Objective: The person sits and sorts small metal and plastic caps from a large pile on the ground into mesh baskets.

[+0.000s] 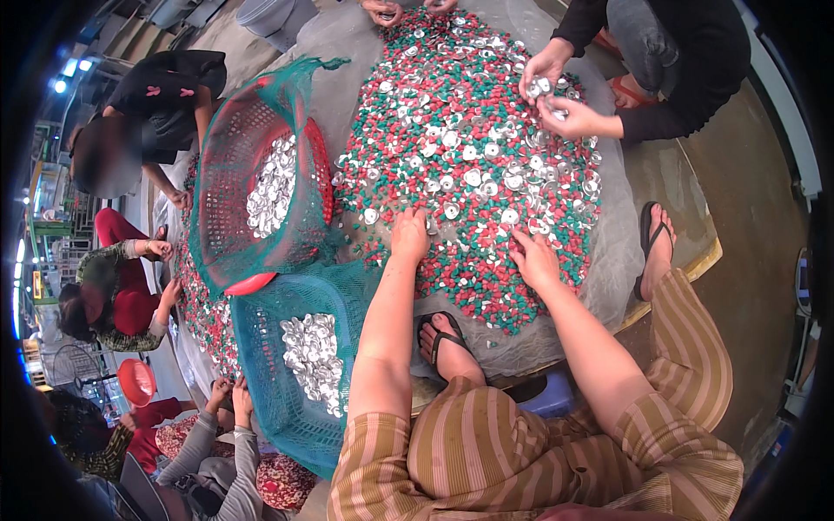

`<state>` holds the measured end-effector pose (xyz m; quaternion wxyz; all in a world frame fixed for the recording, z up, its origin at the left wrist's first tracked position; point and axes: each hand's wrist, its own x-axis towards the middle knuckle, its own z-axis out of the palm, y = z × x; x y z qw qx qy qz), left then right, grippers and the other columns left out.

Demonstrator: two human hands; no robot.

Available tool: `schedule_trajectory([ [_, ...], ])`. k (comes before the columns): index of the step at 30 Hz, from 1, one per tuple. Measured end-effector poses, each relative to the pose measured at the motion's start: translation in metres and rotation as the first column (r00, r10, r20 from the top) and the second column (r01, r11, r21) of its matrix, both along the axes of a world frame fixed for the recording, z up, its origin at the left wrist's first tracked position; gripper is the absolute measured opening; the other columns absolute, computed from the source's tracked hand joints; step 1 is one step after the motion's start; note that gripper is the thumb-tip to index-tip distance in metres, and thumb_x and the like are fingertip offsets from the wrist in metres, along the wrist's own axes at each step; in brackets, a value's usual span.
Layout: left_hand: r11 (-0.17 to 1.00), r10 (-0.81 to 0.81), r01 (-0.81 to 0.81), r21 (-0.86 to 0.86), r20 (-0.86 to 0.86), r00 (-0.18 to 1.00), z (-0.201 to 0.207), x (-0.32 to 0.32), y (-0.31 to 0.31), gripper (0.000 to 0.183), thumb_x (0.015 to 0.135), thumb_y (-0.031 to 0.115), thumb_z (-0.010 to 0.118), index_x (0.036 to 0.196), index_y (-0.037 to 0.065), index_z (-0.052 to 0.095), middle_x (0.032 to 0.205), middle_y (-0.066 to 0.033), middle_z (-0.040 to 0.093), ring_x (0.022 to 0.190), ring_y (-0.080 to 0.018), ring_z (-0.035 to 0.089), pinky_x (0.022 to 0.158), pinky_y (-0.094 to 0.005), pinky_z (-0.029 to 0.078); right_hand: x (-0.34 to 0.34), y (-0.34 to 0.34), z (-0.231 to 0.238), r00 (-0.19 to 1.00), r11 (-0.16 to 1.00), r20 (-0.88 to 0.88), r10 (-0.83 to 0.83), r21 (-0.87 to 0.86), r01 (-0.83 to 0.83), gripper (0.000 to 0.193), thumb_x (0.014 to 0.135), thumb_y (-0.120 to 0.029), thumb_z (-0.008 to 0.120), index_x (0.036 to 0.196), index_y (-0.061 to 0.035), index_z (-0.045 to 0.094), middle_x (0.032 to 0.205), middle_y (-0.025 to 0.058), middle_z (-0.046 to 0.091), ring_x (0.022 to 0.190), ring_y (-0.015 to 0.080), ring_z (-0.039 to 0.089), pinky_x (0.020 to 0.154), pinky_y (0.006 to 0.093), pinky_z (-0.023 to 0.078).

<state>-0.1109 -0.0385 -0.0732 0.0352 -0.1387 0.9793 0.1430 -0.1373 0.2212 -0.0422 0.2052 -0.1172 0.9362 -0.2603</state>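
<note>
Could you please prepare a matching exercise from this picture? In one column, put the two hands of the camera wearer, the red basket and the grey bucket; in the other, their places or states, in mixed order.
1. Left hand
2. Right hand
3. Red basket
4. Grey bucket

A. Near the picture's upper edge
B. At the pile, on the side farther from the red basket
C. Draped with green net, silvery discs inside
D. At the pile, on the side nearer the red basket

Pairs: 1-D, 2-B, 3-C, 4-A
</note>
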Motion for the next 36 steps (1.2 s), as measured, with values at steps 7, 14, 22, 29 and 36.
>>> schedule_trajectory([
  [7,0.968,0.084,-0.077,0.239,-0.022,0.996,0.01,0.018,0.007,0.021,0.059,0.003,0.062,0.075,0.002,0.048,0.072,-0.0159,0.056,0.068,-0.033,0.056,0.064,-0.0411,0.045,0.008,0.0,0.005,0.999,0.997,-0.03,0.042,0.059,-0.04,0.021,0.074,-0.024,0.065,0.086,-0.0091,0.059,0.084,0.0089,0.054,0.077,0.0289,0.058,0.064,0.0409,0.047],
  [14,0.891,0.452,-0.404,0.206,-0.492,0.745,0.125,0.071,-0.028,0.022,0.062,0.004,0.063,0.065,0.002,0.042,0.059,-0.0103,0.047,0.053,-0.0215,0.045,0.052,-0.034,0.04,-0.003,0.011,0.004,0.983,0.994,-0.152,-0.106,-0.034,0.102,0.036,0.079,-0.021,0.058,0.113,-0.0142,0.048,0.111,0.0117,0.046,0.079,0.0322,0.058,0.067,0.0417,0.047],
  [22,0.645,0.594,-0.721,-0.252,-0.428,0.681,0.174,0.146,-0.089,0.057,0.061,0.013,0.072,0.111,0.005,0.047,0.105,-0.0167,0.051,0.096,-0.032,0.05,0.08,-0.0377,0.042,0.014,0.003,-0.008,0.985,0.983,-0.081,0.149,0.119,-0.139,0.029,0.078,-0.01,0.051,0.107,-0.0103,0.051,0.122,0.0141,0.04,0.082,0.0325,0.059,0.068,0.0425,0.049],
  [29,0.967,0.254,-0.236,0.101,-0.237,0.938,0.089,0.036,-0.068,0.031,0.069,0.01,0.063,0.098,0.001,0.058,0.097,-0.0165,0.059,0.092,-0.0314,0.056,0.081,-0.0375,0.044,0.008,0.011,0.007,0.984,0.999,-0.171,-0.048,0.014,0.051,0.017,0.077,-0.016,0.059,0.089,-0.0046,0.056,0.105,0.0112,0.046,0.077,0.0323,0.058,0.066,0.0423,0.048],
  [36,0.944,0.271,-0.296,-0.144,-0.17,0.947,-0.025,0.024,-0.065,0.028,0.076,0.007,0.05,0.103,0.003,0.057,0.107,-0.0211,0.055,0.109,-0.0338,0.046,0.095,-0.0379,0.034,-0.007,0.022,-0.014,0.955,0.941,-0.087,-0.284,-0.218,0.26,0.017,0.059,-0.013,0.07,0.064,-0.0023,0.058,0.087,0.012,0.053,0.081,0.0276,0.055,0.074,0.0364,0.044],
])
